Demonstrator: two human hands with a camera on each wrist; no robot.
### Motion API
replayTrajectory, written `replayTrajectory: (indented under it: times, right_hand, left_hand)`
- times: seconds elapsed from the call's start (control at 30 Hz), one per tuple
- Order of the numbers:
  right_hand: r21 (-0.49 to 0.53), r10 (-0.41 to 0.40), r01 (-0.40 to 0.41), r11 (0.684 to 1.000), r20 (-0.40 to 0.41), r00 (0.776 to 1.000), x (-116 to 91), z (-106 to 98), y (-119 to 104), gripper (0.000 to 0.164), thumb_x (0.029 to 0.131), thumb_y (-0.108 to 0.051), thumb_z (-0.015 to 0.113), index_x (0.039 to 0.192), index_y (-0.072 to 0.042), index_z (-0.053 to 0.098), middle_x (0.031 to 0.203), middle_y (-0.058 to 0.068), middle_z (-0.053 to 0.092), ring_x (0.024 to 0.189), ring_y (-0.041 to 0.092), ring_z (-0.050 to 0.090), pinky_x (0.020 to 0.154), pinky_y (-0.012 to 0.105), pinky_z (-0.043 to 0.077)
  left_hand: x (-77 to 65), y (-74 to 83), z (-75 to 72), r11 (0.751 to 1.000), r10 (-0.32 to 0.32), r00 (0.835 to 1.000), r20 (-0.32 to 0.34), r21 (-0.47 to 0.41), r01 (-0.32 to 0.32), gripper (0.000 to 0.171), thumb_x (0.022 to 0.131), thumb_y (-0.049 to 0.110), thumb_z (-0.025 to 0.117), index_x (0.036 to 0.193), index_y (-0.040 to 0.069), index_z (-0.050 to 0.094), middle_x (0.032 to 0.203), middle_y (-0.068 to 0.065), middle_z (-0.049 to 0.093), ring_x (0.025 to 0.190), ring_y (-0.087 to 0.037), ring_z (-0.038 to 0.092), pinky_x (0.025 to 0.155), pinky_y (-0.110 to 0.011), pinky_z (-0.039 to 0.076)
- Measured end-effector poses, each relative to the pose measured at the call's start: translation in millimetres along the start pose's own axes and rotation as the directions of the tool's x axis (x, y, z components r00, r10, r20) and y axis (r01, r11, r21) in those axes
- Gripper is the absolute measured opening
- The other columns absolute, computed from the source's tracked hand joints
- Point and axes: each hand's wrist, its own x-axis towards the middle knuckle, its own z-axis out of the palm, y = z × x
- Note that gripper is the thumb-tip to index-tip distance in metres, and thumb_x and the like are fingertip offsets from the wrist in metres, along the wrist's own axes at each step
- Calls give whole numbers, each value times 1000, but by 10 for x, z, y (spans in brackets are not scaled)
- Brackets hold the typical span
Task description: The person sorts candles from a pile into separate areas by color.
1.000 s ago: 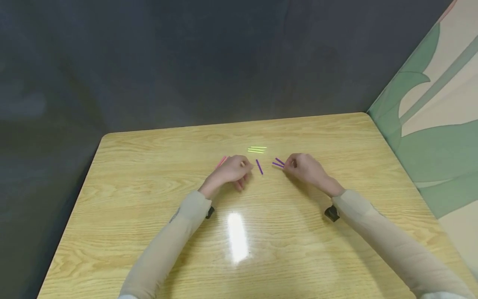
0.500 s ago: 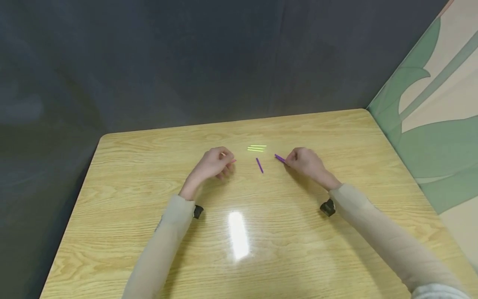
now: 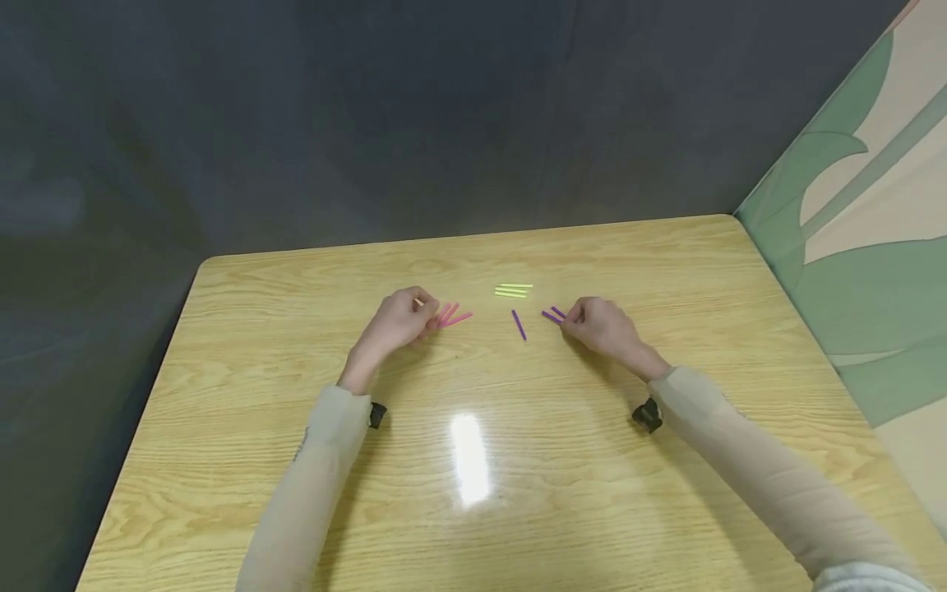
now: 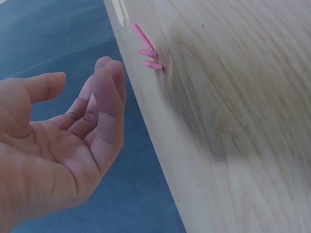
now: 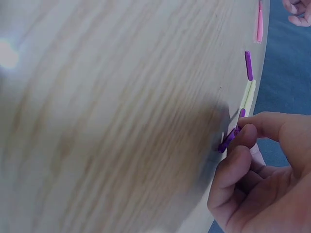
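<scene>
Three short pink sticks [image 3: 453, 316] lie fanned out on the wooden table, their near ends together. Just left of them is my left hand [image 3: 402, 319]; in the left wrist view its thumb stands apart from loosely bent fingers [image 4: 108, 92], with nothing between them. My right hand [image 3: 602, 327] pinches at two short purple sticks [image 3: 551, 316] between thumb and forefinger. In the right wrist view one purple stick [image 5: 226, 141] points out at an angle below the fingertips, partly covered by them. A third purple stick [image 3: 519, 325] lies alone, slanted, between the hands.
Three yellow-green sticks [image 3: 514, 290] lie side by side behind the lone purple stick. The wooden table [image 3: 562, 493] ends at a dark curtain [image 3: 473, 123] at the back. A leaf-patterned cloth [image 3: 888, 288] hangs along the right.
My left hand has moved left, off the pink sticks, and let go of the one it held. The purple sticks at my right fingertips have shifted angle, closing together and then spreading again.
</scene>
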Motion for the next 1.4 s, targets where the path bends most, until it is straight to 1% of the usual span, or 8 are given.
replayTrajectory:
  times: [0.13, 0.3, 0.53, 0.7, 1.0, 1.2, 1.4]
  right_hand:
    - [-4, 10, -10, 1000, -8, 1000, -9, 12, 15, 13, 86, -12, 63, 89, 0, 67, 77, 9, 67, 57, 15, 53, 48, 27, 42]
    - [-15, 13, -13, 1000, -24, 1000, -2, 19, 17, 12, 86, -12, 63, 88, -1, 67, 78, 9, 67, 59, 16, 54, 48, 28, 42]
    - [-37, -20, 20, 999, -13, 1000, 0, 29, 2, 13, 87, -10, 64, 92, 2, 67, 80, 11, 67, 56, 16, 53, 45, 27, 41]
    - [-52, -6, 6, 999, -12, 1000, -7, 36, -6, 12, 87, -10, 64, 91, 0, 68, 79, 10, 67, 55, 15, 51, 43, 26, 38]
    - [-50, 4, -5, 999, -17, 1000, -8, 36, 34, 13, 88, -10, 64, 94, 0, 68, 80, 11, 68, 54, 15, 51, 42, 26, 38]
    - [-46, 4, -5, 999, -15, 1000, -16, 25, 28, 13, 88, -11, 64, 94, 1, 68, 78, 10, 67, 53, 14, 51, 42, 25, 37]
    - [-47, -14, 14, 999, -12, 1000, -15, 23, 28, 12, 89, -10, 64, 92, 1, 67, 75, 8, 65, 53, 13, 49, 43, 25, 37]
  left_hand:
    - [3, -13, -5, 1000, -14, 1000, 15, -6, 15, 34, 104, 26, 44, 119, -2, 55, 99, -21, 65, 82, -39, 61, 71, -48, 54]
    - [-2, -34, -30, 1000, -19, 1000, 8, 20, 19, 34, 104, 27, 44, 119, 0, 56, 99, -20, 66, 82, -35, 63, 69, -44, 55]
    - [-3, -41, -86, 999, -30, 999, 13, 28, 30, 37, 104, 28, 43, 121, -3, 56, 98, -21, 66, 81, -36, 62, 68, -45, 55]
    - [-2, -28, -109, 999, -35, 999, 25, 26, 34, 39, 104, 29, 43, 122, -4, 55, 99, -21, 66, 81, -35, 63, 66, -42, 56]
    - [19, -45, -105, 997, -60, 998, 31, 42, 59, 38, 104, 29, 43, 120, -3, 56, 98, -19, 66, 80, -30, 63, 65, -38, 55]
    - [49, -75, -70, 997, -61, 998, 25, 53, 59, 36, 104, 28, 43, 114, -3, 59, 95, -21, 65, 77, -31, 61, 66, -40, 55]
    - [49, -108, -75, 994, -99, 995, 29, 54, 97, 32, 103, 23, 45, 117, -4, 56, 96, -21, 65, 74, -30, 63, 68, -39, 55]
